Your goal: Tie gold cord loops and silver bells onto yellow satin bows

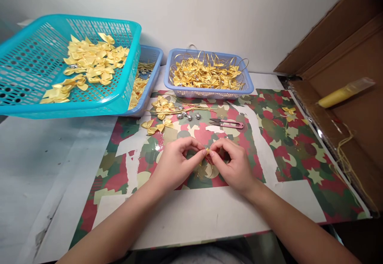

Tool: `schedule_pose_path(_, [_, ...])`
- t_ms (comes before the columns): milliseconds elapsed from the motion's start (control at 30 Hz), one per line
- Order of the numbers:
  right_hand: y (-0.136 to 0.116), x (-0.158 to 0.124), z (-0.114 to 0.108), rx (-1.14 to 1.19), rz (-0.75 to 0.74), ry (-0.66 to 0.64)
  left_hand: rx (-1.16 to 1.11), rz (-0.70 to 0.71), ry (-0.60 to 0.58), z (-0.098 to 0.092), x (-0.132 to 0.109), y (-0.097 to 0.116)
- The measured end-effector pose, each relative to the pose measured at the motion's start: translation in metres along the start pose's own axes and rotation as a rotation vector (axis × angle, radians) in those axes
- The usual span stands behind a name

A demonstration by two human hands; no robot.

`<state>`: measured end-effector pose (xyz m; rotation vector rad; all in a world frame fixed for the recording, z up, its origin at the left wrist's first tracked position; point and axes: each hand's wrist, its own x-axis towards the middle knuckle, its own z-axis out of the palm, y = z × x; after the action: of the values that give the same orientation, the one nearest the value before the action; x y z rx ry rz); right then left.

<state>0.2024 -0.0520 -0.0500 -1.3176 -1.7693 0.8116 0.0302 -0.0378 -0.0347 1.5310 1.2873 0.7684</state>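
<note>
My left hand (179, 158) and my right hand (231, 162) meet over the camouflage-patterned sheet, thumbs and forefingers pinched round a thin gold wire (205, 173). The wire curves in a loop below my fingertips; a small yellowish bit shows between them. Just beyond my hands lie silver bells (189, 117), pink-handled thread snips (229, 124) and a bundle of straight gold wires (191, 107). Yellow ribbon bows (163, 106) lie beyond my left hand.
A turquoise basket (131, 68) of yellow bows rests over a blue basket (155, 70) at the left. Another blue basket (209, 93) holds wired bows at the back. Cardboard (344, 44) stands at the right, with a yellow tube (341, 95) and loose thread (344, 152).
</note>
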Motion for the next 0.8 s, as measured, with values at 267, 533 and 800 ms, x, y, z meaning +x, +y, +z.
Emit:
schedule_pose_path(267, [-0.0018,-0.0002,-0.0021,0.033,0.009,0.002,0.053,0.068,0.007,-0.0014,0.002,-0.0027])
schedule_pose_path(533, [0.0,0.0,-0.0008,0.039,0.017,-0.005,0.051,0.062,0.002,-0.0017,0.0026,-0.0032])
schedule_pose_path(800, [-0.0018,0.0024,-0.0011,-0.046,-0.09,0.016,0.168,0.077,0.022,0.0007,0.0024,0.0006])
